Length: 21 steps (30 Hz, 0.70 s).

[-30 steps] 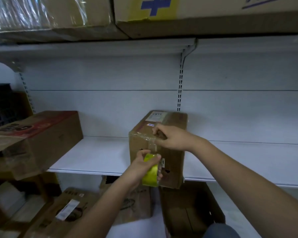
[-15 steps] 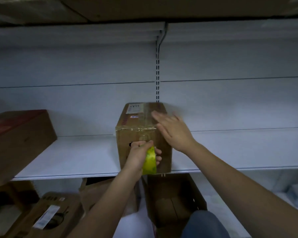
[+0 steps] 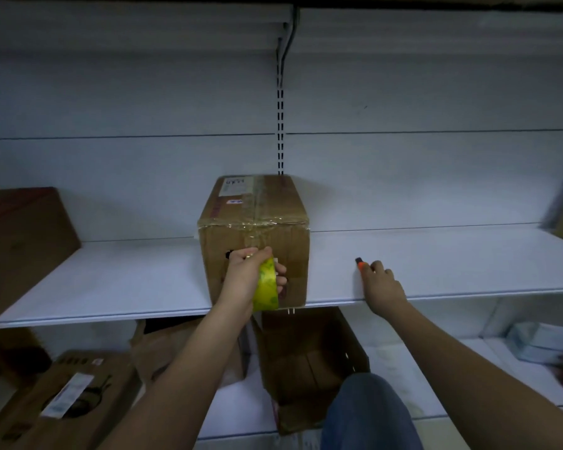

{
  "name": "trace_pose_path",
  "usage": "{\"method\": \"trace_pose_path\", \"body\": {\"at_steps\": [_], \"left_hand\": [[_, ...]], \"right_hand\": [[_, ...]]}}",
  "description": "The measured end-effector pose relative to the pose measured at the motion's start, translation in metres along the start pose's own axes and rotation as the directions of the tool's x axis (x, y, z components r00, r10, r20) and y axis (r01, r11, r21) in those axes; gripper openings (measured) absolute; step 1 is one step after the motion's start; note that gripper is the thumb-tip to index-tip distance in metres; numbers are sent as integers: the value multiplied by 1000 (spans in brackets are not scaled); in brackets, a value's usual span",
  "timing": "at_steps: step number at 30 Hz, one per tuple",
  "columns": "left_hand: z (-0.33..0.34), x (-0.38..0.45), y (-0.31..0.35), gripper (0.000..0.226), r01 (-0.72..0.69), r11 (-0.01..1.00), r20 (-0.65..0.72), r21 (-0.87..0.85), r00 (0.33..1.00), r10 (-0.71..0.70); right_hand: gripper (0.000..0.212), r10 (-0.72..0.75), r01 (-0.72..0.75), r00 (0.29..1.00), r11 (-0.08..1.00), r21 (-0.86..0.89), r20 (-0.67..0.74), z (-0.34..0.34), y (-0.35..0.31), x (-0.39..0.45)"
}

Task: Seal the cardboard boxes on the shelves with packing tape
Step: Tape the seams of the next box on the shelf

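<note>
A brown cardboard box (image 3: 286, 245) stands on the white shelf (image 3: 452, 264), with clear tape running along its top seam and down the front face. My left hand (image 3: 242, 276) grips a yellow-green tape roll (image 3: 266, 287) against the box's front, and the tape strip is still joined to the roll. My right hand (image 3: 382, 287) lies on the shelf to the right of the box. Its straight fingertips touch a small orange and black cutter (image 3: 359, 262).
A larger brown box (image 3: 20, 241) sits tilted at the left end of the shelf. Below the shelf are an open empty box (image 3: 306, 362), a labelled box (image 3: 62, 397) at lower left, and my knee in jeans (image 3: 364, 417). Another shelf hangs overhead.
My right hand left the top of the box and moved down and right to the cutter on the shelf. My left hand kept the roll on the box front.
</note>
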State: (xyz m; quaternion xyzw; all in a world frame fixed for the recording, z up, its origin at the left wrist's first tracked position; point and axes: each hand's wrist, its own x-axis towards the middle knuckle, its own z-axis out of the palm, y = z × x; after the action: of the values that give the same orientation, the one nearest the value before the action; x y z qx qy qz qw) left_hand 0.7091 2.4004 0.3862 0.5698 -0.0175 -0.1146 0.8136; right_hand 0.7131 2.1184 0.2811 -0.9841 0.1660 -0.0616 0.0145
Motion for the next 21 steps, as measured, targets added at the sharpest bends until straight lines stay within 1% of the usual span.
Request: {"method": "trace_pose_path", "body": {"at_steps": [2,3,5,6,8,9,11,12,13,15,17,19,21], "left_hand": [[-1,0,-1,34,-5,1000,-11,10,1000,5],[-2,1,-2,41,-6,1000,-20,16,1000,6],[-2,3,-5,48,-8,1000,-37,29,999,9],[-2,3,-5,49,-13,999,-45,39,999,15],[-2,4,-8,50,-21,998,-57,54,998,24],[-2,4,-9,50,-24,998,-61,57,998,27],[-3,5,-11,49,-24,998,-64,53,998,27],[-3,4,-11,48,-21,998,-65,53,998,24],[-2,3,-10,46,-18,998,-67,53,997,22],[0,0,-8,41,-16,999,-71,52,997,19],[0,-1,-8,40,-15,998,-73,55,997,19],[0,-2,-7,38,-6,998,-70,63,998,10],[1,-4,-4,27,5,997,-82,74,997,1]], "right_hand": [[66,46,-46,999,998,52,-12,0,0,0],[61,89,-88,996,993,77,-6,0,-2,1],[48,165,-166,986,967,194,21,-4,-10,1],[41,170,-175,985,953,247,42,-5,-13,1],[29,130,-145,989,930,337,67,-8,-17,-2],[26,116,-120,993,916,382,34,-10,-20,-5],[26,141,-52,982,838,543,-125,-22,-32,-16],[28,160,20,958,792,610,-239,-32,-41,-22],[30,169,116,915,759,641,-366,-45,-53,-27],[35,132,295,814,745,599,-566,-82,-82,-38],[38,29,443,725,745,498,-688,-120,-119,-42],[39,-128,521,664,786,333,-736,-142,-156,-39],[42,-280,507,647,853,126,-709,-147,-184,-31]]}}
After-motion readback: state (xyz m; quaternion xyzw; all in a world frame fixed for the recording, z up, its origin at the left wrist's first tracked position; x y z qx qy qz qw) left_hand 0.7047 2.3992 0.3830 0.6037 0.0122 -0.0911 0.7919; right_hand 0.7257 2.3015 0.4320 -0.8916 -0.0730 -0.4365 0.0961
